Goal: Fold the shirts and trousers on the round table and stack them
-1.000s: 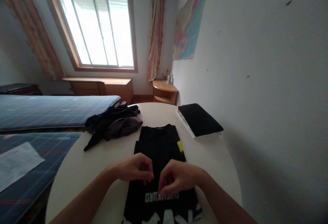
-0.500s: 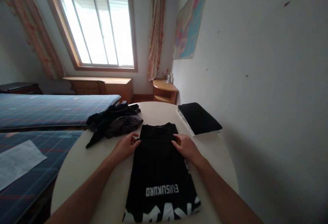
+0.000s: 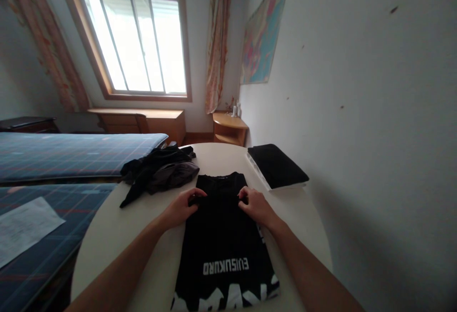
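Black T-shirt (image 3: 223, 231) lying folded into a long panel at the middle of the round white surface (image 3: 300, 236), its collar (image 3: 222, 179) at the far end and white lettering (image 3: 225, 266) toward the near end. A folded edge appears to cross the panel just below the collar; the hands work at the two sides of this line.

Left hand (image 3: 183, 207): the grip is narrow, thumb and fingers closed on the dark cloth at the panel's left side. Right hand (image 3: 257, 206): the grip is likewise narrow, closed on the cloth at the opposite side. How many layers each pinch takes cannot be told, black lying on black.

Handling, as judged: both pinches are best kept level with each other, with light, equal tension outward, so that the edge runs straight and the cloth between stays flat. Taking the upper layer alone would avoid dragging the collar beneath; uneven pull could skew the panel and crease it.

Outward, on the same surface: crumpled dark garments (image 3: 160, 171) to the left, near the panel; a folded black cloth (image 3: 278, 165) to the right, atop something white. Beyond the left rim: a plaid mattress (image 3: 78, 155).
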The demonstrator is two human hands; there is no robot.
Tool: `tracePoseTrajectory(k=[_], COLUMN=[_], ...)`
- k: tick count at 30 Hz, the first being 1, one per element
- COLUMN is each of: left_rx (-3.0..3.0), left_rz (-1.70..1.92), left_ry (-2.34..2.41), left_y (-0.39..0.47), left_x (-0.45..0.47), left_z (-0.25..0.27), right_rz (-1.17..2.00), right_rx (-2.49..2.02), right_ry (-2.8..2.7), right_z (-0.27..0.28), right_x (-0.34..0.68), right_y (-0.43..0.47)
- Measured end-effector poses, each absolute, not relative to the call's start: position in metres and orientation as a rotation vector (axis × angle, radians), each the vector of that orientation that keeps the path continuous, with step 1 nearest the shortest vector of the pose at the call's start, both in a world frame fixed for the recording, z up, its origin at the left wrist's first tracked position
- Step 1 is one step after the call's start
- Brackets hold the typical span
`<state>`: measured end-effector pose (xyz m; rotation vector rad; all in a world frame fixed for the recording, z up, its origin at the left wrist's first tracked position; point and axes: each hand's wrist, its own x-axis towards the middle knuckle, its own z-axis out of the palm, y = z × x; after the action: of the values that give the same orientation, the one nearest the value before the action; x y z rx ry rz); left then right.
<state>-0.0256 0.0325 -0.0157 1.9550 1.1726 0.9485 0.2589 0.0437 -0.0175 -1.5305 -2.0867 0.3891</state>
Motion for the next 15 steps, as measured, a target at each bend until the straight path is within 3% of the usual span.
tracePoseTrajectory(k=[8, 15], left_rx=[1.966, 2.027], left_rz=[0.957, 1.059], left_ry=[1.100, 1.341], left_y=[0.031, 0.036], left_x=[-0.019, -0.019], left_z=[-0.023, -0.020], right_rz=[0.458, 0.530], right_rx=[-1.397, -1.379], right_ry=[-2.170, -2.088], right_z=[-0.017, -0.011], right_x=[0.254, 0.259], right_y=[0.038, 0.035])
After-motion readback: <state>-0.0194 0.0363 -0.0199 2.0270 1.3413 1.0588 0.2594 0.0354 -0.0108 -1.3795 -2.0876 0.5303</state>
